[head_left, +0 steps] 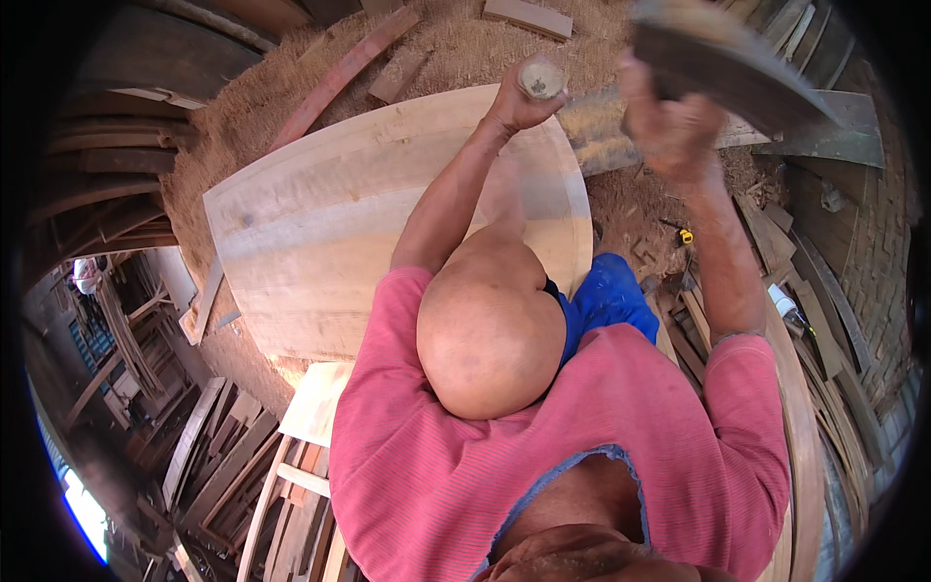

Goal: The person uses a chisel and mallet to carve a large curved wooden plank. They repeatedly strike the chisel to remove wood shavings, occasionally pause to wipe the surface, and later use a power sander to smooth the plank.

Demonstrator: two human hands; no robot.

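The left hand (519, 97) is clenched around a short round wooden handle (540, 78), whose pale end grain faces the camera at the far rim of a large rounded wooden panel (320, 233). The right hand (669, 121) is raised beside it and clamped on a dark, blade-like tool (727, 58) that is blurred, so its exact kind is hard to tell. The panel lies flat in front of the person's bent knee (490, 330), on a floor deep in sawdust (291, 87).

Glued up from several boards, the panel looks heavy and stiff, unlikely to flex; its planed face seems smooth and dusty, so the thick curved edge would be the surest place for a grip, with two hands spread well apart. The handle looks light and hard, small enough for one fist.

No packages or signs show clearly. A small yellow object (686, 236) lies in the shavings right of the panel, and a white cylinder (782, 303) rests among the curved wooden strips (824, 388) further right; any label on it is too small to make out
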